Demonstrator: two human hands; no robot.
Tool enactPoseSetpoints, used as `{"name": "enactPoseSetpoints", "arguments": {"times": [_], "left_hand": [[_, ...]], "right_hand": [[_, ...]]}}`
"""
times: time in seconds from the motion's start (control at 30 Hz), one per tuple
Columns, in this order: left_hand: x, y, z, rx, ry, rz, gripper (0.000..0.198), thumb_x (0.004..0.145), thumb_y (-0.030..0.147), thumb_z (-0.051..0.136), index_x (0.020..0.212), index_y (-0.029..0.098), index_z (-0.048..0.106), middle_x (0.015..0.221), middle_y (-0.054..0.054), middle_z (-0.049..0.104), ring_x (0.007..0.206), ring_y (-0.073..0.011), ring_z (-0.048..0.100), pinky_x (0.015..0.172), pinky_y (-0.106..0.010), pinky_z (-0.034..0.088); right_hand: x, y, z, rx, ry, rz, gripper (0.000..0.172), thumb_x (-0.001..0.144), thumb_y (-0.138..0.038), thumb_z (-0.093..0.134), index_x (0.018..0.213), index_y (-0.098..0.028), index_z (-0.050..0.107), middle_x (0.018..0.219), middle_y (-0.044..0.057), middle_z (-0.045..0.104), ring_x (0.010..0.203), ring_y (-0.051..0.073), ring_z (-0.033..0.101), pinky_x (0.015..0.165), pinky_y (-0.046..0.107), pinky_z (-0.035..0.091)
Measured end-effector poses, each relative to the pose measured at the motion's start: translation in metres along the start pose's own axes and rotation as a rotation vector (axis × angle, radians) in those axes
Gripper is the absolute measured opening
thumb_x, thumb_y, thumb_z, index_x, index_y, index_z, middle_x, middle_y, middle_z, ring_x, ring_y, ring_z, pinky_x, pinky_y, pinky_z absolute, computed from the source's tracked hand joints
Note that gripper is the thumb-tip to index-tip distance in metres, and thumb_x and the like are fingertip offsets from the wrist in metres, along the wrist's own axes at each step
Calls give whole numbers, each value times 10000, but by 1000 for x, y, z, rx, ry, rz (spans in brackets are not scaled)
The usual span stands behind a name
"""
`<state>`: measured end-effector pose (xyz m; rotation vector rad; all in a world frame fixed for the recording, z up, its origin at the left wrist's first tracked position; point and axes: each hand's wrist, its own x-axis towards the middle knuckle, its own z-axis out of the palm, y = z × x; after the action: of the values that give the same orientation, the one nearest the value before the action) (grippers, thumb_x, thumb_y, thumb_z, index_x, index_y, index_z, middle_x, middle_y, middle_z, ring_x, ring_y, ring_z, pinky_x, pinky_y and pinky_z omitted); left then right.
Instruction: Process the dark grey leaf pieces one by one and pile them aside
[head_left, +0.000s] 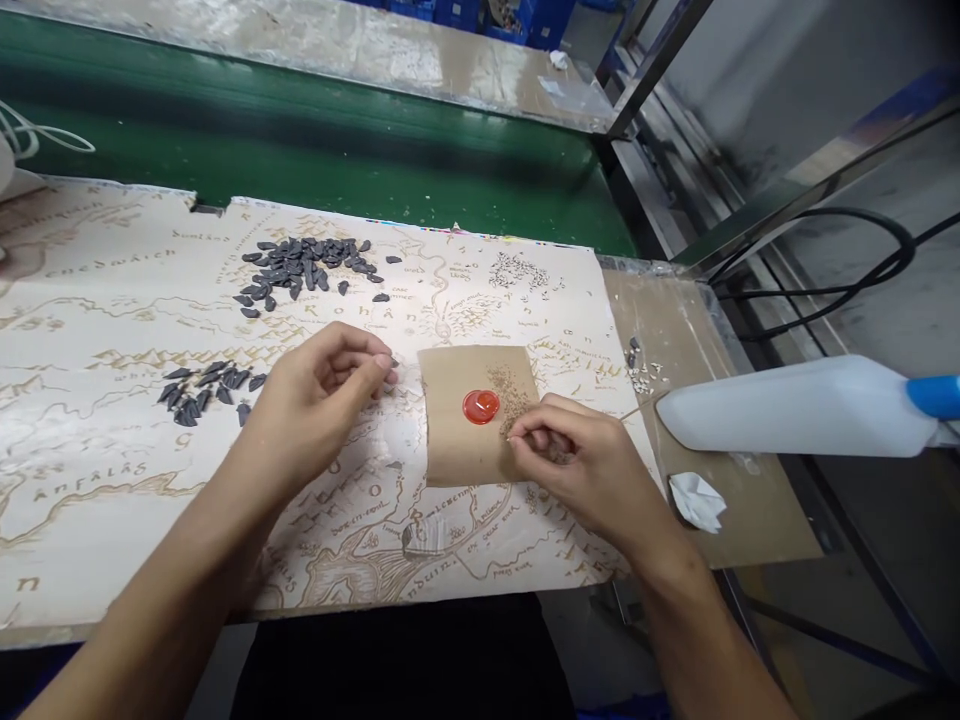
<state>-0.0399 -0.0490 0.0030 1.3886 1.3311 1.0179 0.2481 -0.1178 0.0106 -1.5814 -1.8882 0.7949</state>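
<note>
My left hand (326,390) is closed in a pinch, with the tip of a small dark chip (394,362) showing at its fingertips. It hovers just left of a square of brown cardboard (450,460). On that square lies a glossy red blob (480,406), with tiny brown grains (510,385) scattered along its right side. My right hand (577,455) pinches thumb and forefinger together over the cardboard's right edge, close to the grains. Whatever those fingers hold is too small to name. Dark angular chips form one pile (307,265) beyond my left hand and a smaller pile (199,390) beside it.
Map-printed paper (300,540) covers the table. Tiny black-and-white bits (521,275) lie at its far right. A white bottle with a blue cap (795,405) and a crumpled tissue (697,502) are on the right. A green belt (337,130) runs behind; black cables loop at right.
</note>
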Motion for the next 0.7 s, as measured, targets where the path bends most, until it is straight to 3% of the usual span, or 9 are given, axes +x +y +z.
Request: {"name": "enactPoseSetpoints", "arguments": {"times": [0.13,0.27,0.37,0.47,0.57,0.7], "left_hand": [[-20,3,15,-212,-119,-95,157,992,337,859,990,204,775,874,-72,826,741,-193,735,671,-306,593],[-35,10,31,-371,-200,-170,217,1019,381,873,994,191,771,780,-32,784,625,-135,662,560,-228,533],[-44,13,43,-487,-272,-203,271,1000,403,912,981,181,759,728,-11,758,575,-110,618,530,-200,510],[-50,12,53,-632,-362,-232,230,1044,386,876,1021,198,746,743,0,777,550,-90,609,531,-181,499],[-55,7,59,-739,-391,-241,138,1088,351,833,1128,236,767,831,-2,824,582,-85,642,564,-174,520],[-58,5,62,-765,-392,-244,120,1092,333,827,1134,220,831,905,-31,850,624,-88,687,590,-177,552]], "right_hand": [[-2,2,5,25,22,15,153,937,-115,740,860,-235,794,782,-11,641,699,157,561,647,330,432],[-3,-4,0,277,123,72,79,954,-198,832,888,-240,835,838,13,733,680,151,614,580,292,471],[-6,-11,1,560,137,65,71,970,-273,901,918,-249,858,1095,80,837,907,214,786,658,300,618],[-7,-17,7,743,141,48,47,976,-275,929,962,-276,885,1320,100,840,1214,287,817,838,366,724],[-6,-19,14,819,126,53,43,985,-270,931,970,-288,896,1395,93,828,1353,307,783,952,402,743],[-6,-20,21,852,147,71,54,981,-302,943,964,-286,894,1370,95,830,1387,317,767,933,393,754]]}}
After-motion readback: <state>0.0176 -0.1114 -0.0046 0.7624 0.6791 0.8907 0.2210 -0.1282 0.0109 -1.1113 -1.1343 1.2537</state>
